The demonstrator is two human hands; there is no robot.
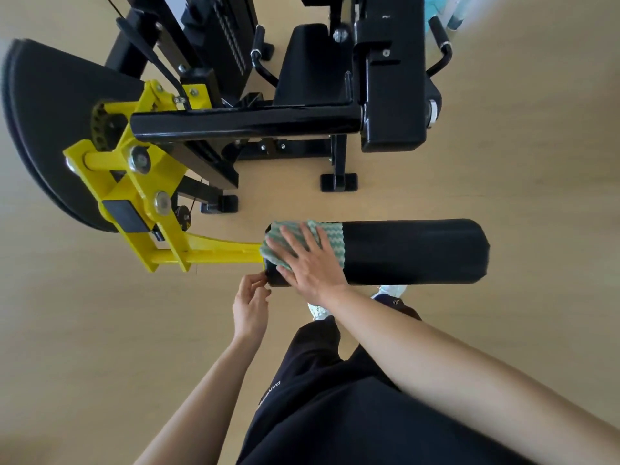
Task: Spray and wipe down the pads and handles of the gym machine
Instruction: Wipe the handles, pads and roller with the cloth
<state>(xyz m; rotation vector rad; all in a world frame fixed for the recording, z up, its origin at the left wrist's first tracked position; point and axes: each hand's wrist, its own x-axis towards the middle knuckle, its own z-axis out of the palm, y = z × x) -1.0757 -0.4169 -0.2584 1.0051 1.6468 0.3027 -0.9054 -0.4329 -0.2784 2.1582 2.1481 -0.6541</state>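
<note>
A black roller pad (412, 251) lies crosswise in the middle of the view, fixed to a yellow lever arm (214, 251) on its left. My right hand (307, 260) rests flat, fingers spread, on a green-and-white zigzag cloth (330, 239) draped over the pad's left end. My left hand (250, 302) is just below that end, its fingertips pinched at the pad's lower left edge. Farther off are the black seat pad (312, 65) and two black handles (260, 45), (441, 38). No spray bottle is clearly seen.
The machine's black frame (241, 120) and its feet (339, 182) stand on the tan floor beyond the roller. A large black curved cover (50, 129) bulges at the left. My dark trousers and white shoes (318, 312) are under the roller.
</note>
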